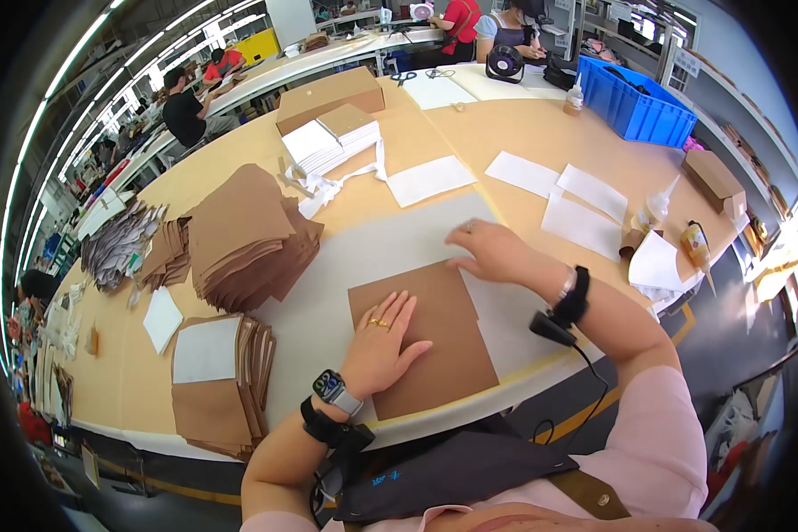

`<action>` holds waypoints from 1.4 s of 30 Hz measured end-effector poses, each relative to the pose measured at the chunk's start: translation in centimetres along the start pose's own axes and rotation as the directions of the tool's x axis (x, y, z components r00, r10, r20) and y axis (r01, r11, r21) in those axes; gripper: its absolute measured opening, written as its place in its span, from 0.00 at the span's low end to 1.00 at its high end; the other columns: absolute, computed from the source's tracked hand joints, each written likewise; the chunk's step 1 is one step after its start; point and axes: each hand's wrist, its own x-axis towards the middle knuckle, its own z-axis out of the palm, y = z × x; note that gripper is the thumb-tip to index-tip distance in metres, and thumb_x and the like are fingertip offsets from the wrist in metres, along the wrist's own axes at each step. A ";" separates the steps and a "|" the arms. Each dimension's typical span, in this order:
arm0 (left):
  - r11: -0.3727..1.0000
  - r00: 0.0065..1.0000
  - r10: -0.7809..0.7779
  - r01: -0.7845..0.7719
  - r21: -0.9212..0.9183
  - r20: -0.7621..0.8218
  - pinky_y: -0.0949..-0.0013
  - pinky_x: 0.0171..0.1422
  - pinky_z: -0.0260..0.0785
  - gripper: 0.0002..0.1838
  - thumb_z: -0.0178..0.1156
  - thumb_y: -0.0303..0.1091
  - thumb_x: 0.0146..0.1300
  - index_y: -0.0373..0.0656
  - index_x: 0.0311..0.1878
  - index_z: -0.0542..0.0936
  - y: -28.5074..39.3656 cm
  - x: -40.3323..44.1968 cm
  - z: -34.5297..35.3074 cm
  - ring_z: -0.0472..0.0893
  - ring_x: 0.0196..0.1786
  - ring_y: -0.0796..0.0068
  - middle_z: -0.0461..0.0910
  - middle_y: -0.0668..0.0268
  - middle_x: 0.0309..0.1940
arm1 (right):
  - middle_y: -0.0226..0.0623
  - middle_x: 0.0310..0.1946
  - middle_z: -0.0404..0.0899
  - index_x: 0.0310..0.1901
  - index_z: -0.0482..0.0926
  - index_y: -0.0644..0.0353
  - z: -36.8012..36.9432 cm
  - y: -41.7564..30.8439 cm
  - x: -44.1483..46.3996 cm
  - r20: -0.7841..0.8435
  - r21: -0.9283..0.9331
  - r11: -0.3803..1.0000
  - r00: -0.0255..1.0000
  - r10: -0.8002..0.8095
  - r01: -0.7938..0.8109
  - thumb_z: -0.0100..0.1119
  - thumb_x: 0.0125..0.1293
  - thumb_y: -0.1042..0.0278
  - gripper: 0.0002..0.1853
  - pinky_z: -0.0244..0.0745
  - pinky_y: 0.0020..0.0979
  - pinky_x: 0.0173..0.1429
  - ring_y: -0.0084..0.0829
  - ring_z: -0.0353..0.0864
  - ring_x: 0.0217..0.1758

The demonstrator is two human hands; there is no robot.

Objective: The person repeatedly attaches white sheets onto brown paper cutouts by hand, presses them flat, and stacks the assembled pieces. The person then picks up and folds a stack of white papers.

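My left hand point(383, 348) lies flat with its fingers spread on a brown sheet point(443, 372), near the sheet's left side. The sheet rests on a pale grey mat point(328, 266) at the table's front edge; a small step shows in its right edge. Just above the sheet's upper right corner is my right hand point(488, 251), its fingers curled and the thumb apart from the forefinger. Nothing shows between them. To the left stand a tall pile of brown sheets point(239, 226) and a lower brown stack point(208, 408) with a white piece point(206, 350) on top.
White sheets point(585, 226) lie at the right, near glue bottles point(656, 208) and a curled white piece point(656, 266). Farther back are a blue crate point(638, 106), a cardboard box point(331, 99), a white stack point(328, 146) and a black fan point(505, 62). Several people sit or stand behind.
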 end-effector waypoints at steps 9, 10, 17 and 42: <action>0.992 1.000 -0.025 0.024 -0.123 -0.006 0.50 0.82 0.46 0.39 0.56 0.51 0.73 0.32 0.76 0.59 -0.4 -0.1 0.0 0.55 0.80 0.49 0.59 0.46 0.76 | 0.38 0.42 0.86 0.38 0.86 0.58 6.0 7.1 15.3 0.013 -0.622 0.783 1.000 -0.017 0.022 0.57 0.64 0.71 0.08 0.74 0.34 0.52 0.34 0.82 0.54; 0.989 0.999 -0.028 0.025 -0.145 -0.019 0.50 0.82 0.46 0.39 0.56 0.51 0.73 0.32 0.76 0.59 -0.3 -0.1 0.0 0.55 0.80 0.48 0.59 0.46 0.76 | 0.37 0.39 0.86 0.36 0.87 0.58 6.5 7.0 15.8 -0.006 -0.594 0.803 0.999 0.041 -0.036 0.57 0.64 0.71 0.08 0.75 0.35 0.51 0.36 0.83 0.51; 0.991 0.974 -0.015 -0.015 -0.131 -0.226 0.50 0.80 0.51 0.36 0.60 0.48 0.71 0.33 0.73 0.63 -0.4 -0.4 -0.4 0.61 0.77 0.47 0.61 0.45 0.74 | 0.42 0.32 0.86 0.33 0.86 0.60 3.5 4.1 10.9 0.066 -0.559 0.828 0.994 0.089 -0.037 0.58 0.61 0.72 0.07 0.80 0.43 0.44 0.43 0.86 0.38; 0.733 0.980 0.198 -0.168 -0.659 -0.030 0.65 0.52 0.76 0.24 0.69 0.30 0.61 0.40 0.61 0.78 3.5 -2.7 -8.8 0.86 0.46 0.67 0.87 0.60 0.43 | 0.44 0.66 0.75 0.71 0.68 0.67 -5.4 -7.6 -7.3 0.302 0.932 0.239 0.948 -0.098 -0.272 0.73 0.63 0.56 0.39 0.67 0.37 0.71 0.33 0.75 0.66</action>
